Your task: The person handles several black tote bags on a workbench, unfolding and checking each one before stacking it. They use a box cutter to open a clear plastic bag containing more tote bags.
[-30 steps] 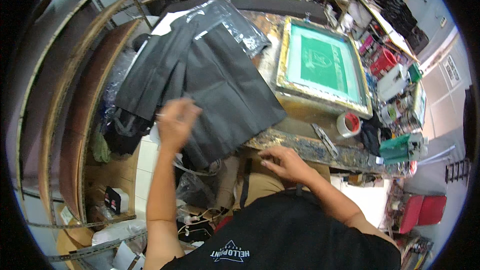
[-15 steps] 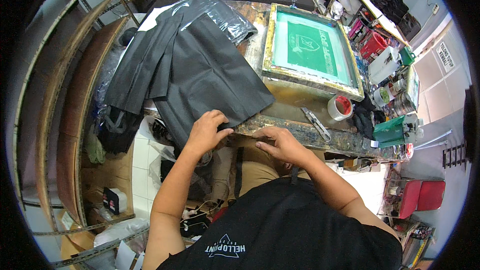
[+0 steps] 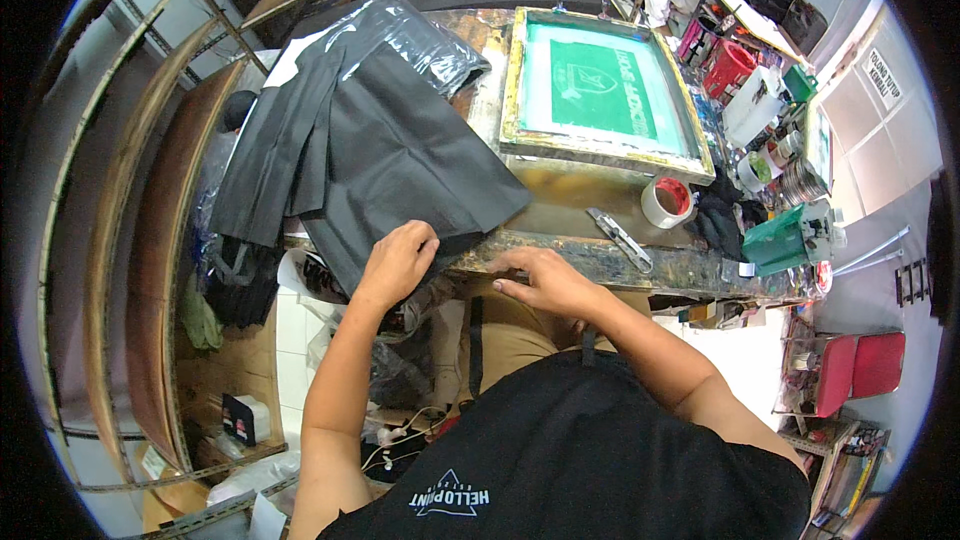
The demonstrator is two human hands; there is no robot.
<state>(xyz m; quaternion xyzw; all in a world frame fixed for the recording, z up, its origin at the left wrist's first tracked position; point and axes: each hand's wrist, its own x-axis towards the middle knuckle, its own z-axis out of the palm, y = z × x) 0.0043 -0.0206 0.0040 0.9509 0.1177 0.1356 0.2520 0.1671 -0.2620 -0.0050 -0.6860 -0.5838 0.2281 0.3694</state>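
A person in a black shirt leans over a paint-stained work table (image 3: 570,195), both bare hands at its near edge. The left hand (image 3: 398,262) lies knuckles-up on the lower corner of a stack of dark grey fabric pieces (image 3: 370,155), fingers curled down onto the cloth where it hangs over the table edge; whether they pinch the fabric or only press on it cannot be told from here. The right hand (image 3: 545,280) rests just beside it on the worn table edge, fingers together and stretched flat toward the left hand, gripping nothing that shows. The fabric stack spreads across the left part of the table, fanned out in several overlapping layers, its far end under a sheet of clear crinkled plastic (image 3: 420,35). To the right of the stack sits a wooden-framed printing screen (image 3: 600,90) with a green mesh. Near the screen's lower right corner stands a roll of tape (image 3: 667,202), and a metal utility knife (image 3: 620,238) lies close to the table edge, well apart from either hand. A green container (image 3: 785,240) stands at the table's right end.
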